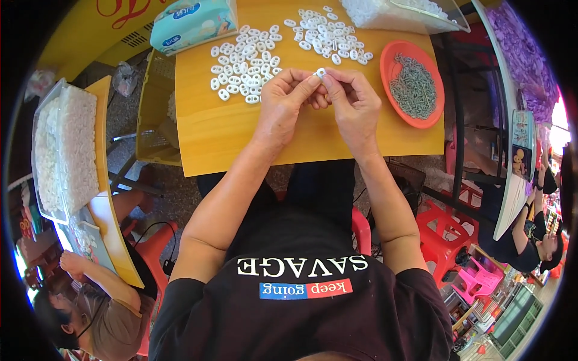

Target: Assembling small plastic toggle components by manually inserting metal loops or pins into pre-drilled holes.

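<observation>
Over the yellow tabletop point(241, 141), my left hand point(283, 102) and my right hand point(355, 105) meet with their fingertips together. Between the thumbs and fingers of both is a small white oval plastic piece point(321, 72), mostly covered by the fingers. Just beyond my left hand lies a spread of white oval pieces with two holes each point(244, 60). A second group of similar white pieces point(331, 37) sits farther back. To the right of my right hand stands an orange-red plastic bowl point(388, 54) holding many small grey metal parts that look like screws point(414, 87).
A light-blue tissue pack point(192, 27) lies at the far left of the table. A clear bin point(448, 27) of white pieces stands at the far right. Red stools point(442, 234) are at the right. On the left, a co-worker point(102, 313) sits beside another clear bin point(66, 147).
</observation>
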Demonstrator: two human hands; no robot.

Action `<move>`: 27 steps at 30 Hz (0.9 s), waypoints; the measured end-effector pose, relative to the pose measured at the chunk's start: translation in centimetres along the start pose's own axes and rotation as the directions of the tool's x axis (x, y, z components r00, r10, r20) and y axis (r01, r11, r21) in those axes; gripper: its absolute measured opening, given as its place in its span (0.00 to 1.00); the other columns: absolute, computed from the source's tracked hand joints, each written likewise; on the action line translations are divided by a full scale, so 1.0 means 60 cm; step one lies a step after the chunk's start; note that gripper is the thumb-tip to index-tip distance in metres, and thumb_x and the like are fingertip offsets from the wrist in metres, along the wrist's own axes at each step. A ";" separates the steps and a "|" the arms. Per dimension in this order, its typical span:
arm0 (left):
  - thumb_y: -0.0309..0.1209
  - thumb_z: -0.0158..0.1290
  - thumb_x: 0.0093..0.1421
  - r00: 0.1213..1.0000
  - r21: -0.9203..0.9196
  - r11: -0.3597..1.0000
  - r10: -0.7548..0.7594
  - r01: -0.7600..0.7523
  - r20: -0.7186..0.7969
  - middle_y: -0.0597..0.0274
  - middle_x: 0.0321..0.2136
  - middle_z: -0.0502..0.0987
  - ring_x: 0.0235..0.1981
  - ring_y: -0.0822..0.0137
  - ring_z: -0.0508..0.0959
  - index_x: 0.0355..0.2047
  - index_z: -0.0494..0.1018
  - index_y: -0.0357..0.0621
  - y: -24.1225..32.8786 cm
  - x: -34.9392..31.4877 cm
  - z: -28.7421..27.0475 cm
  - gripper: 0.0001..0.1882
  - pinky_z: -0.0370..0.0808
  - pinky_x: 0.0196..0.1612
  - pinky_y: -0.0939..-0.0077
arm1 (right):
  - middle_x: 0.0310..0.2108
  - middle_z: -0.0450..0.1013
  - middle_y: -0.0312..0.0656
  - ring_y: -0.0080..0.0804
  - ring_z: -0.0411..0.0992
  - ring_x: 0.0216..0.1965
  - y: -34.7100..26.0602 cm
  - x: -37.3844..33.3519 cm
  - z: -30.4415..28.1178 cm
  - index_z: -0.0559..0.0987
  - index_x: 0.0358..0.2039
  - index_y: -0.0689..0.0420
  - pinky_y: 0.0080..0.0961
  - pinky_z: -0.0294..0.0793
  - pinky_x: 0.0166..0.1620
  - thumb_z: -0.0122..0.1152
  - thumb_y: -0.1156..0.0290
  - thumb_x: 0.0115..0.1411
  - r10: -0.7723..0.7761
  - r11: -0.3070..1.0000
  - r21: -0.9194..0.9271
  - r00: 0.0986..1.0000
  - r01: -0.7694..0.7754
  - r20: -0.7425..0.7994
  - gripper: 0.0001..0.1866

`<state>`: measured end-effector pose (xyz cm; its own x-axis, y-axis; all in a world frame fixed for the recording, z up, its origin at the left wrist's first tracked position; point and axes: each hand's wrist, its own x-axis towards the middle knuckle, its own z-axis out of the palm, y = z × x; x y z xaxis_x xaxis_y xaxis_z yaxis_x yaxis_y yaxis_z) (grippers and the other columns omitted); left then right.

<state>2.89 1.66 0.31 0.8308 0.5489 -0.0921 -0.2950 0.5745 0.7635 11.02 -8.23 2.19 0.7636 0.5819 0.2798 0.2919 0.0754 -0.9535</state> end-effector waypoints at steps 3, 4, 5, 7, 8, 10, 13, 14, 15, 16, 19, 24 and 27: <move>0.28 0.54 0.64 1.000 0.041 0.999 -0.003 0.003 0.016 0.60 0.29 0.78 0.27 0.73 0.76 0.36 0.73 0.38 -0.003 -0.002 -0.002 0.05 0.72 0.32 0.81 | 0.30 0.76 0.37 0.16 0.72 0.29 -0.013 0.004 -0.008 0.79 0.39 0.62 0.14 0.72 0.32 0.61 0.76 0.62 0.161 0.979 0.123 0.986 -0.164 0.028 0.06; 0.28 0.54 0.64 0.999 0.060 0.998 -0.009 0.006 0.037 0.62 0.32 0.78 0.29 0.74 0.75 0.38 0.74 0.40 -0.003 -0.003 -0.003 0.05 0.72 0.34 0.81 | 0.30 0.76 0.37 0.16 0.72 0.29 -0.013 0.003 -0.013 0.79 0.39 0.62 0.14 0.72 0.32 0.61 0.76 0.62 0.155 0.980 0.125 0.988 -0.156 0.022 0.06; 0.28 0.54 0.64 0.999 0.061 0.998 -0.008 0.005 0.050 0.62 0.32 0.78 0.29 0.74 0.75 0.38 0.74 0.40 -0.001 -0.006 0.000 0.05 0.72 0.34 0.81 | 0.30 0.75 0.37 0.17 0.72 0.29 -0.012 0.001 -0.022 0.78 0.42 0.62 0.15 0.72 0.32 0.61 0.75 0.62 0.195 0.961 0.191 0.980 -0.200 0.047 0.08; 0.31 0.52 0.66 0.997 0.159 0.987 0.023 -0.034 0.068 0.65 0.36 0.76 0.34 0.76 0.73 0.43 0.73 0.40 0.003 -0.017 0.008 0.09 0.70 0.37 0.82 | 0.31 0.75 0.37 0.17 0.71 0.28 -0.017 -0.002 -0.032 0.77 0.44 0.61 0.15 0.72 0.32 0.61 0.74 0.62 0.224 0.938 0.257 0.973 -0.233 0.064 0.10; 0.31 0.52 0.66 0.997 0.164 0.986 0.025 -0.037 0.075 0.65 0.36 0.76 0.34 0.76 0.73 0.43 0.73 0.40 0.004 -0.023 0.010 0.09 0.70 0.37 0.82 | 0.32 0.75 0.37 0.17 0.71 0.27 -0.022 -0.007 -0.033 0.74 0.48 0.60 0.16 0.72 0.32 0.61 0.74 0.62 0.269 0.877 0.384 0.958 -0.288 0.104 0.14; 0.33 0.49 0.68 0.982 0.287 0.942 0.144 -0.173 0.119 0.67 0.38 0.75 0.34 0.78 0.71 0.46 0.73 0.38 0.007 -0.035 0.014 0.12 0.69 0.38 0.84 | 0.33 0.75 0.37 0.18 0.70 0.27 -0.030 -0.021 -0.032 0.71 0.52 0.60 0.17 0.72 0.31 0.61 0.74 0.62 0.301 0.795 0.508 0.943 -0.332 0.146 0.19; 0.34 0.46 0.69 0.962 0.359 0.903 0.170 -0.239 0.213 0.67 0.41 0.74 0.36 0.79 0.70 0.50 0.72 0.39 0.009 -0.058 0.014 0.15 0.68 0.40 0.85 | 0.33 0.74 0.38 0.19 0.70 0.28 -0.047 -0.045 -0.020 0.58 0.61 0.58 0.18 0.73 0.32 0.60 0.75 0.62 0.333 0.629 0.650 0.903 -0.427 0.271 0.30; 0.35 0.42 0.71 0.973 0.272 0.946 0.122 -0.174 0.198 0.67 0.43 0.74 0.36 0.80 0.69 0.51 0.72 0.39 0.013 -0.072 0.021 0.16 0.67 0.40 0.86 | 0.33 0.74 0.38 0.19 0.70 0.28 -0.054 -0.053 -0.015 0.58 0.61 0.58 0.18 0.73 0.32 0.60 0.75 0.62 0.326 0.634 0.656 0.911 -0.409 0.253 0.30; 0.35 0.42 0.71 0.971 0.279 0.944 0.121 -0.177 0.208 0.67 0.43 0.74 0.36 0.80 0.69 0.51 0.72 0.39 0.020 -0.085 0.016 0.16 0.67 0.40 0.86 | 0.33 0.73 0.38 0.19 0.70 0.28 -0.060 -0.062 -0.003 0.57 0.62 0.57 0.18 0.73 0.32 0.60 0.75 0.62 0.343 0.574 0.687 0.893 -0.444 0.291 0.31; 0.36 0.41 0.71 0.975 0.252 0.956 0.103 -0.151 0.196 0.67 0.44 0.73 0.35 0.81 0.68 0.51 0.72 0.38 0.026 -0.096 0.007 0.17 0.66 0.39 0.87 | 0.34 0.73 0.37 0.19 0.69 0.29 -0.065 -0.068 0.007 0.57 0.63 0.56 0.18 0.73 0.32 0.60 0.75 0.62 0.356 0.512 0.714 0.874 -0.478 0.330 0.32; 0.38 0.39 0.72 0.985 0.193 0.974 0.093 -0.121 0.146 0.64 0.46 0.73 0.33 0.82 0.66 0.49 0.72 0.36 0.032 -0.127 0.010 0.19 0.63 0.36 0.89 | 0.34 0.72 0.37 0.19 0.69 0.30 -0.064 -0.089 0.025 0.54 0.64 0.55 0.18 0.73 0.33 0.60 0.75 0.62 0.327 0.489 0.730 0.876 -0.478 0.354 0.34; 0.37 0.41 0.71 0.977 0.082 0.979 0.177 -0.187 0.121 0.59 0.50 0.72 0.35 0.80 0.67 0.46 0.73 0.39 0.046 -0.153 -0.014 0.16 0.64 0.39 0.87 | 0.34 0.72 0.36 0.17 0.68 0.32 -0.085 -0.104 0.055 0.52 0.66 0.53 0.16 0.71 0.36 0.61 0.75 0.61 0.294 0.467 0.718 0.856 -0.516 0.425 0.37; 0.36 0.43 0.71 0.976 0.007 0.981 0.191 -0.192 0.107 0.57 0.50 0.71 0.39 0.77 0.68 0.46 0.73 0.39 0.055 -0.160 -0.016 0.15 0.65 0.41 0.84 | 0.36 0.73 0.35 0.17 0.68 0.32 -0.092 -0.104 0.062 0.52 0.67 0.53 0.14 0.70 0.37 0.61 0.76 0.61 0.236 0.475 0.716 0.858 -0.512 0.457 0.37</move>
<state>-6.51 -1.12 3.06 0.8049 0.5803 0.1240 -0.4459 0.4536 0.7717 2.48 -9.26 5.29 0.4607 0.8868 -0.0360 -0.6646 0.3178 -0.6762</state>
